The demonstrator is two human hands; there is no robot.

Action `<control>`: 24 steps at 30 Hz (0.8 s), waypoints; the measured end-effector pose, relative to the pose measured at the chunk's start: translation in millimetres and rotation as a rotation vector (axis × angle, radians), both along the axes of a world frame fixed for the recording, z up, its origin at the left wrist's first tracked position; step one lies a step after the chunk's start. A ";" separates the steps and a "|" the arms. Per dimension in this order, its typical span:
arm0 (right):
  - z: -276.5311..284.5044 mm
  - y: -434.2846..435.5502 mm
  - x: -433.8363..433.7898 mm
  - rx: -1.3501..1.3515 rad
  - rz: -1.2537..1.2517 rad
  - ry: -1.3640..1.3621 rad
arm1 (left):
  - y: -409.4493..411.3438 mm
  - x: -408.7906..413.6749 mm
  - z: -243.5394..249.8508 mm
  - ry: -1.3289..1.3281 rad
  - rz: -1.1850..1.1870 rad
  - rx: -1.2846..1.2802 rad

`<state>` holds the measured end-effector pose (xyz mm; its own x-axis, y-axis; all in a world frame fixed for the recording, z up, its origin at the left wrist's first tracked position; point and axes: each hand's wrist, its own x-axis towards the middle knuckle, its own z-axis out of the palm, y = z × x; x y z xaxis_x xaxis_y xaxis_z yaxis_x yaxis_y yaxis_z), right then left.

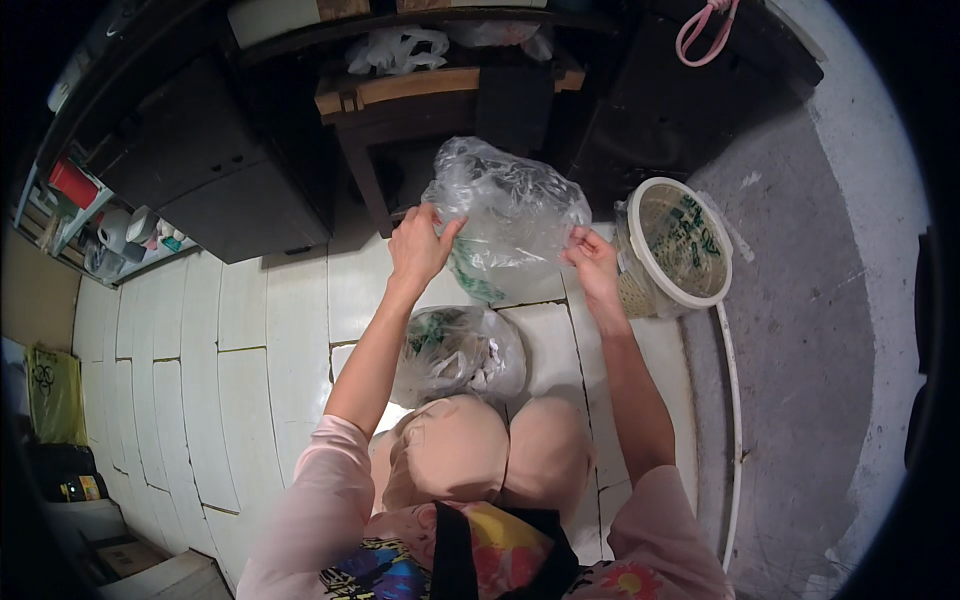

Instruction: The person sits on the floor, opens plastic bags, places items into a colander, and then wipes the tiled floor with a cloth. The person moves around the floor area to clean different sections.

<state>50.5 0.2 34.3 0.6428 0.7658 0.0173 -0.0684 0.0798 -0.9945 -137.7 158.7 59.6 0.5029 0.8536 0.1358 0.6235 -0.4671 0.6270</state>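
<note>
A clear plastic bag with green print hangs spread between my two hands, above the floor. My left hand grips its left edge, thumb and fingers on the film. With pinched fingertips, my right hand holds the right edge. Below, on the floor before my knees, rests a filled clear plastic bag with whitish and dark contents that I cannot make out. To the right of my right hand stands a cream waste basket, lined with a clear bag bearing green print.
Dark cabinets and a dark desk with a wooden edge stand ahead. Plastic bags lie on its shelf. A white pipe runs along the grey wall at right. At far left hangs a yellow biohazard bag.
</note>
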 end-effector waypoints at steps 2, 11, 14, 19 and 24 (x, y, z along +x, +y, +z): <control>6.6 -8.5 -6.7 0.126 0.045 0.082 | -7.3 0.4 -11.2 0.038 0.186 0.345; 27.4 -17.4 9.3 0.418 0.130 0.660 | -4.7 38.6 -87.6 -0.041 -0.008 0.356; 34.1 -24.7 31.8 0.459 0.240 0.675 | 25.1 30.9 -108.4 0.147 -0.176 -0.397; 61.6 -17.7 57.0 -0.389 0.012 -0.374 | 51.0 9.9 -68.7 -0.080 -0.523 -1.016; 128.8 -3.4 58.1 -0.271 -0.555 -1.268 | 36.1 27.6 63.1 -0.288 -0.298 0.108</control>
